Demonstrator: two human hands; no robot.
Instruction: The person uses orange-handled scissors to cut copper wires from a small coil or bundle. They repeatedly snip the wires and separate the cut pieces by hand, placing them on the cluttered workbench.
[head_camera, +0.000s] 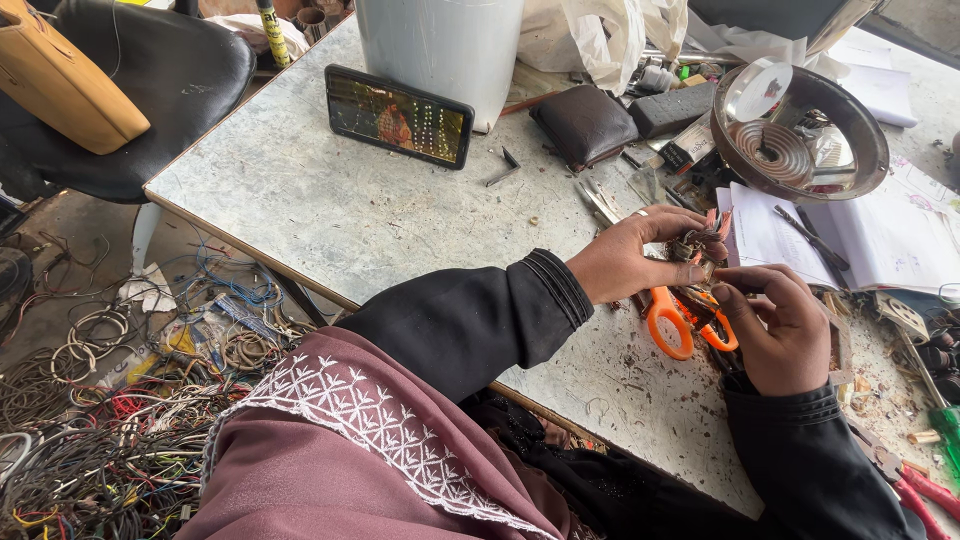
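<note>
My left hand (638, 257) and my right hand (778, 322) meet over the right part of a worn grey table (330, 215). Together they grip a small dark metal part (697, 248) with reddish bits sticking up from it. The left fingers wrap it from the left, while the right thumb and fingertips pinch it from below. Orange-handled scissors (672, 318) lie on the table right under both hands. Both arms wear black sleeves.
A phone (398, 115) with a lit screen leans on a white bucket (440, 45). A brown wallet (585, 125), a round metal reflector bowl (800, 135), papers (880, 240) and hand tools (925, 490) crowd the right side. Tangled wires (110, 420) cover the floor on the left, near a black chair (140, 90).
</note>
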